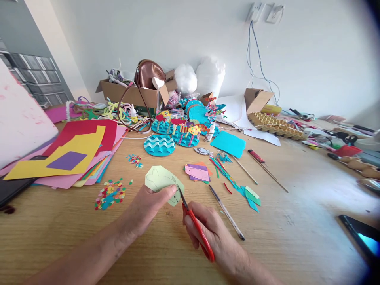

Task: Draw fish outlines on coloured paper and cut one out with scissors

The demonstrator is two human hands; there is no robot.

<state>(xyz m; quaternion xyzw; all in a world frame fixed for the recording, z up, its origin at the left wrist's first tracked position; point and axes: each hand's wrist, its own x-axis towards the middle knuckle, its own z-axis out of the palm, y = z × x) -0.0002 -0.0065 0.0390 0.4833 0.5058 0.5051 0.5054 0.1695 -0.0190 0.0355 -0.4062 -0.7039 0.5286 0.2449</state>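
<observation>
A pale green piece of paper (pixel 158 176) with a fish drawn on it is pinched between the thumb and fingers of my left hand (pixel 154 200). My right hand (pixel 208 227) is closed round the red handles of a pair of scissors (pixel 199 233). The scissor blades meet the paper's right part, near the drawn fish's head and just right of my left thumb. Beyond the paper lies a small stack of coloured paper pieces (pixel 198 173), the top one pink with a drawn outline. A pen (pixel 227 212) rests right of my right hand.
Paper confetti (pixel 110 194) and coloured sheets (pixel 74 156) lie at left. Blue wavy discs with paper fish (pixel 185 134) stand at the back, before a cardboard box (pixel 130 95). Paper strips (pixel 228 176), a utility knife (pixel 255 156), an egg tray (pixel 274 126) and a phone (pixel 360 235) are rightward.
</observation>
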